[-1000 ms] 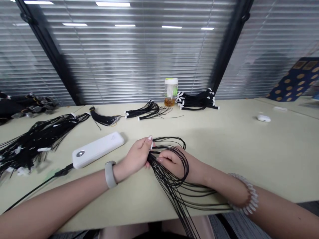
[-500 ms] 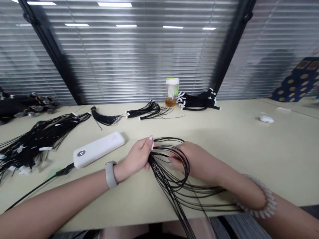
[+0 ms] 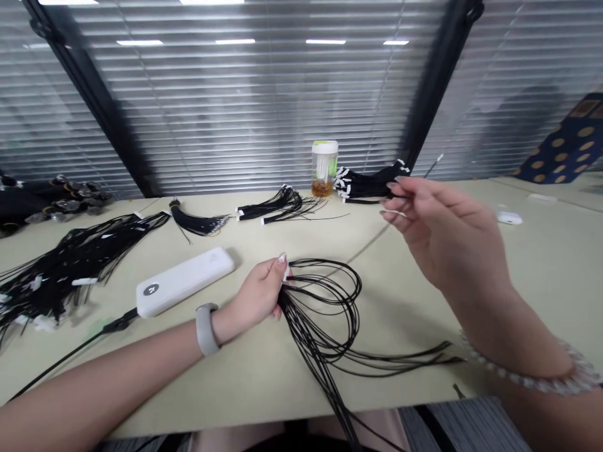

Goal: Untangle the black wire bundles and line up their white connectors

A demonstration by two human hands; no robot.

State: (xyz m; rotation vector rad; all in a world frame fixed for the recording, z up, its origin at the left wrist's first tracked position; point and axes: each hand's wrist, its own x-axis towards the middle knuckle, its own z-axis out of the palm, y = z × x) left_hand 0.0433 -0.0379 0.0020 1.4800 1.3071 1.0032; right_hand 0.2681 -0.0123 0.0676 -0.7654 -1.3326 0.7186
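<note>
cord bundle (image 3: 325,314) lies fanned on the table (image 3: 264,376), gathered at one end under your left hand (image 3: 257,295). the thumb and fingers of that hand are pressed together on the gathered end, where small white tips (image 3: 286,274) show just past the thumbnail. from this grip the strands loop away, curl back and trail over the near table edge.

your right hand (image 3: 438,232) is raised above and well beyond the left grip. its fingertips are closed in a light pinch on what appears to be a single strand (image 3: 372,242). the strand is blurred, so confirm it by feel. it runs slack from the pinch down toward the loops.

handling properties, as judged:
- weight: negligible. one pinch carries the whole bundle.
- stiffness: soft and limp. the strands hold a loose curl and will snag on each other.
- surface: thin and smooth, likely to slip through a loose pinch.
- white tips: small and probably the weakest point. do not pull on them.

take hold just behind the white tips, where the strands lie parallel. hold a single strand near its end and draw it along its own length, not across the loops.

a white power bank (image 3: 186,280) lies near the outer side of the left grip, not touching it. a clear jar (image 3: 324,168) and a tied bundle (image 3: 372,185) sit beyond the right pinch.
</note>
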